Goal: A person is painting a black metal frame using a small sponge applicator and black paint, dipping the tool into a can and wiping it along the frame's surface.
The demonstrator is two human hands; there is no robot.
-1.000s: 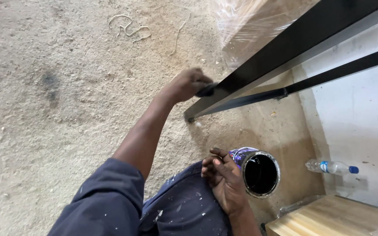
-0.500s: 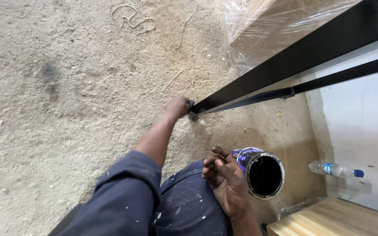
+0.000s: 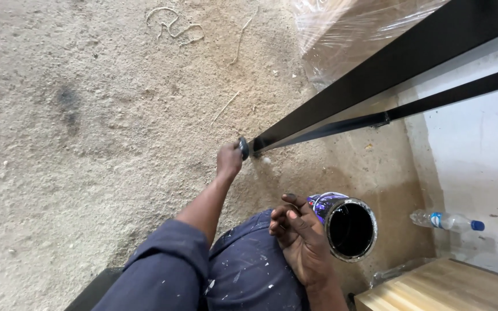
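My left hand reaches out on a blue-sleeved arm to the lower end of a black metal frame. It grips a small dark brush-like tool pressed against the frame's foot. Close to my knee, my right hand holds an open purple-labelled can with black paint inside, tilted toward me. A second, thinner black bar runs beside the main one.
Sawdust covers the floor. A plastic-wrapped bundle lies behind the frame. A clear plastic bottle with a blue cap lies by the white wall. A pale wooden board sits at the bottom right.
My left hand has slid down the black frame from partway up to its lower end at the floor. The right hand and the can have stayed in place.
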